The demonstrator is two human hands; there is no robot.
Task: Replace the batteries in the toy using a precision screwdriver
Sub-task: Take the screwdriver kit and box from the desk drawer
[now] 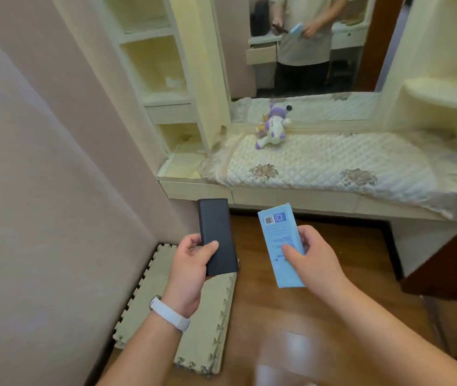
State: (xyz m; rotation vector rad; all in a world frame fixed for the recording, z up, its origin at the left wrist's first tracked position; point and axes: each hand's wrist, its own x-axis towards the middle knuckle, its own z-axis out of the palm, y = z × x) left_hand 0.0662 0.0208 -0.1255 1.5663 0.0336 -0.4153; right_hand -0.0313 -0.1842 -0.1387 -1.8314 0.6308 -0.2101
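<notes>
A purple and white toy lies on its side on the quilted cloth covering the dressing table, close to the mirror. My left hand grips a flat dark rectangular case by its lower end. My right hand holds a light blue packet with a barcode label at its top. Both hands hover over the floor, well in front of the table and apart from the toy. A white band is on my left wrist.
A mirror behind the table reflects a person's torso and hands. Cream shelves stand left of it, rounded shelves at right. Beige foam mats lie on the wooden floor. A pink wall fills the left.
</notes>
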